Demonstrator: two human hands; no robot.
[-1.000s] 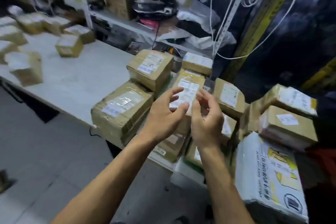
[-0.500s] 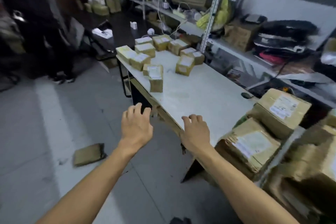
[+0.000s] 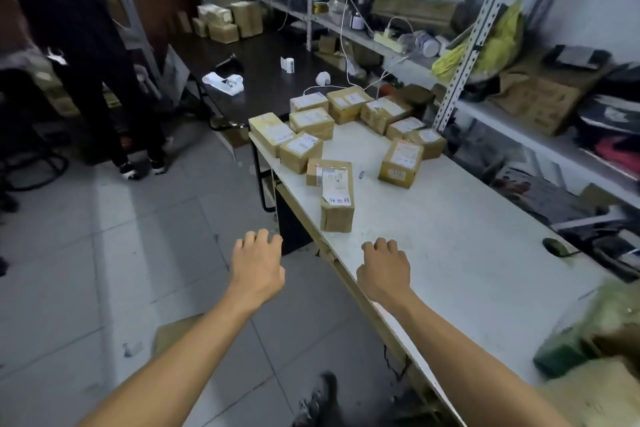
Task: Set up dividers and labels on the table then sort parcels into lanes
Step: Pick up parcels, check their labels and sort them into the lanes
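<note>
A long white table (image 3: 467, 253) runs from the near right to the middle. Several brown taped parcels with white labels lie clustered at its far end (image 3: 311, 121). One long parcel (image 3: 336, 196) lies nearer, close to the table's left edge, and another (image 3: 401, 163) stands beside it. My left hand (image 3: 257, 262) hangs over the floor, left of the table, fingers loosely curled and holding nothing. My right hand (image 3: 383, 270) hovers over the table's near edge, also empty with fingers curled down. No dividers show in view.
Metal shelving (image 3: 485, 21) crammed with boxes, cables and bags lines the right side. A dark table (image 3: 263, 80) with small items stands beyond the white one. A person in dark clothes (image 3: 86, 62) stands at the left. A flat cardboard piece (image 3: 176, 333) lies on the tiled floor.
The view swung left from the parcel pile at the table's near end to the far end. Both hands left that pile and now hang empty, the table appearing closer.
</note>
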